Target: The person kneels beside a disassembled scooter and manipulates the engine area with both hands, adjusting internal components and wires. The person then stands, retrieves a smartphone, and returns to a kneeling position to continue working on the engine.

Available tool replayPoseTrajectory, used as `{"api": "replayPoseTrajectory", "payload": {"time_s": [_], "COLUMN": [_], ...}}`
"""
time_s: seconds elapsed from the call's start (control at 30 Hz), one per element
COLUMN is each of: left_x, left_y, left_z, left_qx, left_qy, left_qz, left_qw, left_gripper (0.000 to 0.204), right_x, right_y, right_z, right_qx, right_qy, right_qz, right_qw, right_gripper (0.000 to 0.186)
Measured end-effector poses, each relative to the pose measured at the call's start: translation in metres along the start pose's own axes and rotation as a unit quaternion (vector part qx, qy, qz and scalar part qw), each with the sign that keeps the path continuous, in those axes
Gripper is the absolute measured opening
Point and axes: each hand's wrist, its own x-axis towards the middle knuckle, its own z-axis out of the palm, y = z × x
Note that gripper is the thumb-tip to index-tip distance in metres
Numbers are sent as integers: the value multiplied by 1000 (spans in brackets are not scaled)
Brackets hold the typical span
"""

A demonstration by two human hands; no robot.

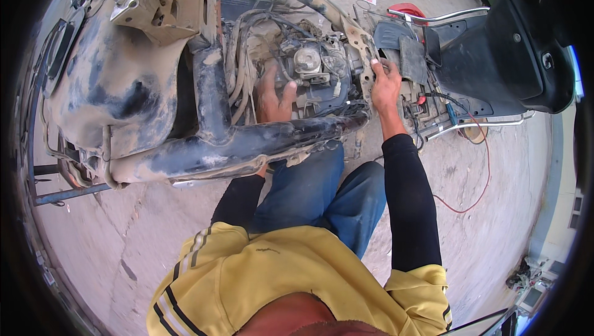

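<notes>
Against the right hand (387, 85), a perforated flat metal strip (357, 34) is dusty tan. Just below the left hand (275, 99), a thick black tubular metal frame (247, 151) carries tan smears. Left of that hand, a bulging metal body (117, 91) is mottled tan, black and blue-grey. Right of the right hand, a broad plastic panel (482, 57) is plain black. Nearer the body than both hands come black fabric sleeves (411, 200), faded blue denim trousers (303, 187) and a yellow fabric shirt (297, 262) with black and white shoulder stripes.

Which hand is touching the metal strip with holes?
The right hand, resting on the dusty strip; the left hand is away from it, near the round metal cap.
</notes>
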Motion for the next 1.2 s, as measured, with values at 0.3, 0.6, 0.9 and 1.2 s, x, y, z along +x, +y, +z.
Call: {"api": "replayPoseTrajectory", "payload": {"time_s": [0.3, 0.6, 0.9, 1.2], "left_x": [23, 22, 23, 20], "left_y": [5, 10, 5, 6], "left_z": [7, 4, 7, 9], "left_qx": [-10, -3, 2, 18], "left_qy": [-28, -47, -41, -24], "left_qz": [55, 23, 27, -7], "left_qw": [998, 999, 999, 1000], "left_gripper": [65, 71, 67, 63], "right_x": [5, 5, 5, 5], "right_y": [13, 15, 13, 15], "right_z": [2, 2, 3, 3], "right_qx": [23, 10, 20, -1], "right_qy": [5, 24, 25, 33], "right_qz": [3, -9, -4, -22], "right_qw": [1000, 1000, 999, 999], "right_gripper": [56, 57, 57, 58]}}
